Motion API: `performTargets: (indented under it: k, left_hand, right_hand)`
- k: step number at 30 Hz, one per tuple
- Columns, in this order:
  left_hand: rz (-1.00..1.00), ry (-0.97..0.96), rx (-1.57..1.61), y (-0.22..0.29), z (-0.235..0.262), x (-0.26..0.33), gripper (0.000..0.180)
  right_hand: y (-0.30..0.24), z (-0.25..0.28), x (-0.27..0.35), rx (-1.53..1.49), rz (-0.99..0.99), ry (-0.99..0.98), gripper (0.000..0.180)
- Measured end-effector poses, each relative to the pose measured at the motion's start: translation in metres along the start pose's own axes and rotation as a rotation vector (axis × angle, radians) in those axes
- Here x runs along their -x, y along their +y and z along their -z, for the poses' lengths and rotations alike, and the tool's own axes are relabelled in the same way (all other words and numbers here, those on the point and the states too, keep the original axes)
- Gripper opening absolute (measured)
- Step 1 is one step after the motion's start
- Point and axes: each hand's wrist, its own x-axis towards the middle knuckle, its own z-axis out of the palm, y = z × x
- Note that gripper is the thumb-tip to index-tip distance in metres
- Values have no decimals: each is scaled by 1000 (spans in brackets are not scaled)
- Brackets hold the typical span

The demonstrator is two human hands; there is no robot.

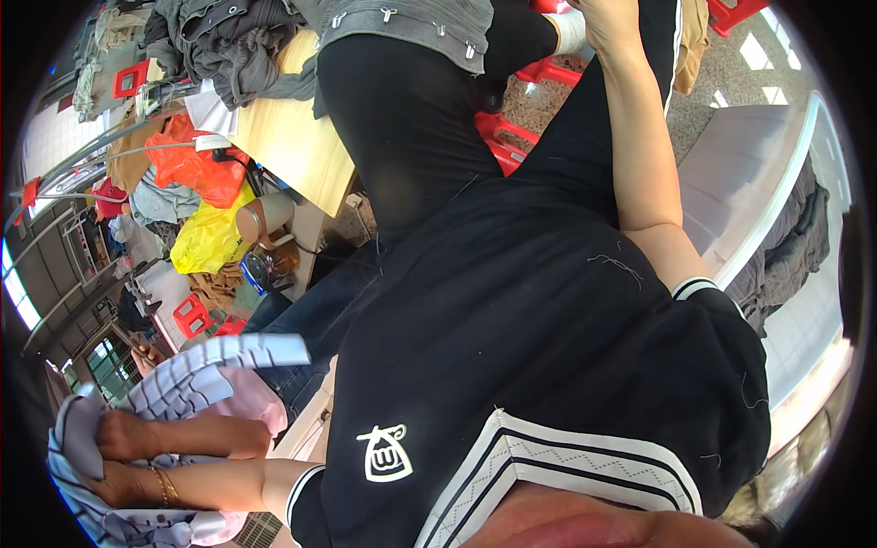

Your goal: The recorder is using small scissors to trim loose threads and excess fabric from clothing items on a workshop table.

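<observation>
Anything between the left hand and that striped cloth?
Nothing visible. The left hand, wearing a gold bracelet, grips the pale blue-and-white striped cloth at lower left. A second hand just above it holds the same cloth. The right hand is raised at the top edge, apart.

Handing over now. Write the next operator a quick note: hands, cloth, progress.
Left hand: grip shut on the striped cloth, low at the left.
Right hand: raised to the top edge, partly cut off; grip cannot be told.
A second hand also holds the cloth; whose it is, unclear.
Grey garments lie heaped on the table.
Done and left: the cloth is bunched, not laid flat; more cannot be told.
</observation>
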Motion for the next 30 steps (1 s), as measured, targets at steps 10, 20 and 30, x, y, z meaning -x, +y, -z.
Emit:
performTargets:
  k: [10,20,30]
  left_hand:
    - [96,-354,-302,49,-96,15,39]
    - [-732,-486,695,276,-295,93,36]
    - [-695,-172,723,251,-339,114,29]
  right_hand:
    - [17,6,24,-3,-3,-24,15]
    - [41,-3,62,-105,-135,-223,22]
    - [23,-29,29,-77,-361,-374,13]
